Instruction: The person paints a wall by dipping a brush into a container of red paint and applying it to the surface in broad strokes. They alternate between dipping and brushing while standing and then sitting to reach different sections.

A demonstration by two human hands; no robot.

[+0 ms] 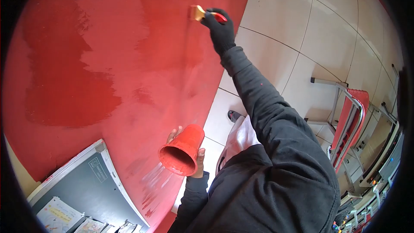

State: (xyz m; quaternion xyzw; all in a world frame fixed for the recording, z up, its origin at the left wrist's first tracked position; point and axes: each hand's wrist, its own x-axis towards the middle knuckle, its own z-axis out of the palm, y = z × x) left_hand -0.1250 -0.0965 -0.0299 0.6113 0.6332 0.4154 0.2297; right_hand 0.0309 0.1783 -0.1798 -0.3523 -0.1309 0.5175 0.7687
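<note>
My gloved right hand (pixel 220 30) is closed around the red handle of a paintbrush (pixel 199 13). The bristles touch the red wall (pixel 168 60), and a darker, wet-looking streak runs along the wall from there. Lower down, my bare left hand (pixel 199 162) grips a red plastic cup (pixel 183 149) from around its side. The cup is tilted with its mouth towards the camera, and red paint shows inside. Large darker red patches cover parts of the wall; a pale streaked patch lies beside the cup.
A dark board (pixel 103 194) with a light frame and papers (pixel 60 215) is at the lower left. Folded chairs (pixel 351 121) with red seats and metal legs stand to the right on the pale tiled floor (pixel 293 30). My shoe (pixel 234 115) shows near the wall.
</note>
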